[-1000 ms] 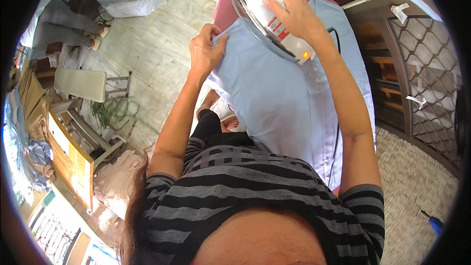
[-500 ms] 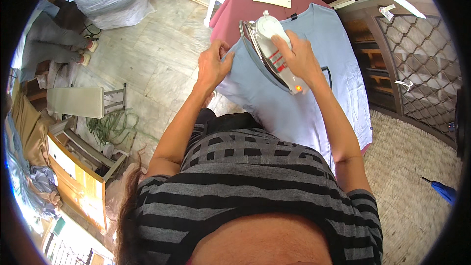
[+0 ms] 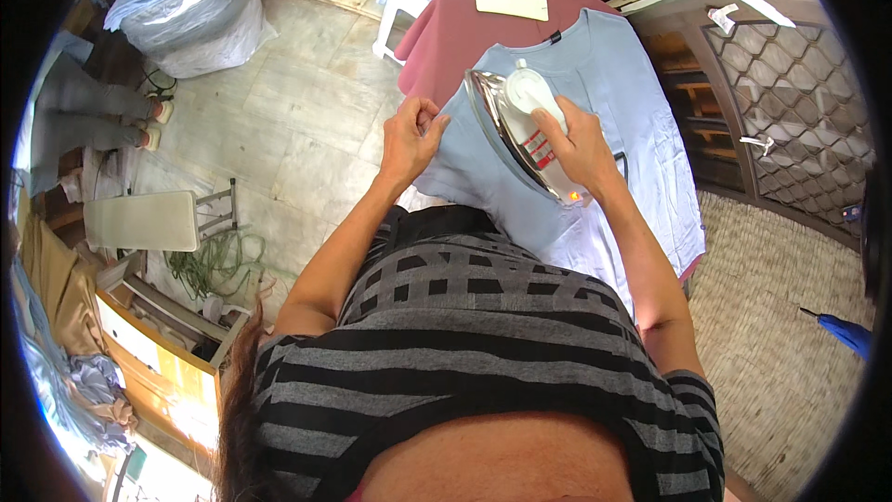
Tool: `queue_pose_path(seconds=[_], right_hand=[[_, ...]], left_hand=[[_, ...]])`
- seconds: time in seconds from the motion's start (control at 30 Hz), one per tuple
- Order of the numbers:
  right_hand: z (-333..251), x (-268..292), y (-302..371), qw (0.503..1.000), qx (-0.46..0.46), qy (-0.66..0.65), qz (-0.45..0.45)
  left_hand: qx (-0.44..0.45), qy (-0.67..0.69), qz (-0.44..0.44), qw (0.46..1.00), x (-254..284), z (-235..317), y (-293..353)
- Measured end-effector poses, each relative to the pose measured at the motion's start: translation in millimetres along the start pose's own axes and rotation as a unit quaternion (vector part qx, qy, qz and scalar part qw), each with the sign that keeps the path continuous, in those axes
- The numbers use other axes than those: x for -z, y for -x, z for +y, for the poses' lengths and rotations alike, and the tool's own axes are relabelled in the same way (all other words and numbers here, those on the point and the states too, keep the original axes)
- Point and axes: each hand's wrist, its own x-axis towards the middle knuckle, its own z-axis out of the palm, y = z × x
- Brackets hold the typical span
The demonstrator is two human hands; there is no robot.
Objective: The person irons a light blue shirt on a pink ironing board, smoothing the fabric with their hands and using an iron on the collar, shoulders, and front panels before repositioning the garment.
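Observation:
A light blue shirt (image 3: pixel 641 121) lies spread over a maroon-covered table, its neckline at the far end. My right hand (image 3: pixel 583 144) is closed around the handle of a white steam iron (image 3: pixel 530 93) with red markings and a small lit orange lamp at its heel. The iron rests on the left half of the shirt, its tip pointing away from me. My left hand (image 3: pixel 413 138) is closed at the shirt's left edge, thumb and fingers pinching the cloth.
A cream rectangular plate (image 3: pixel 511 5) lies on the maroon cloth (image 3: pixel 455 33) beyond the shirt. Left on the floor are a large wrapped bundle (image 3: pixel 200 28), a folding stool (image 3: pixel 139 220) and a coiled green hose (image 3: pixel 209 265). Another person's legs (image 3: pixel 88 112) stand far left; a lattice gate (image 3: pixel 790 102) borders the right.
The iron, in my right hand, has slid nearer to me over the shirt and slightly rightward. My left hand stays at the shirt's left edge, a little nearer. The view has shifted slightly.

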Motion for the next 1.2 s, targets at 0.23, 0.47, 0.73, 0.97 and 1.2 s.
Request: queue_pose_path(seconds=[0.23,0.47,0.73,0.97,1.2], right_hand=[[-22,-6,-50,1.000,0.003,0.001,-0.015],[-2,1,7,0.999,-0.026,-0.033,0.003],[-7,-2,17,0.996,-0.073,-0.042,0.033],[-2,0,55,0.990,-0.098,-0.082,0.054],[7,10,95,0.987,-0.132,-0.047,0.076]], left_hand=[[0.007,0.014,-0.032,0.999,-2,-11,-4],[0.029,0.050,-0.060,0.997,5,-10,-9],[-0.071,-0.021,-0.085,0.994,19,44,-72],[-0.284,-0.207,-0.106,0.930,-41,52,-101],[-0.315,-0.256,-0.095,0.909,-57,51,-107]])
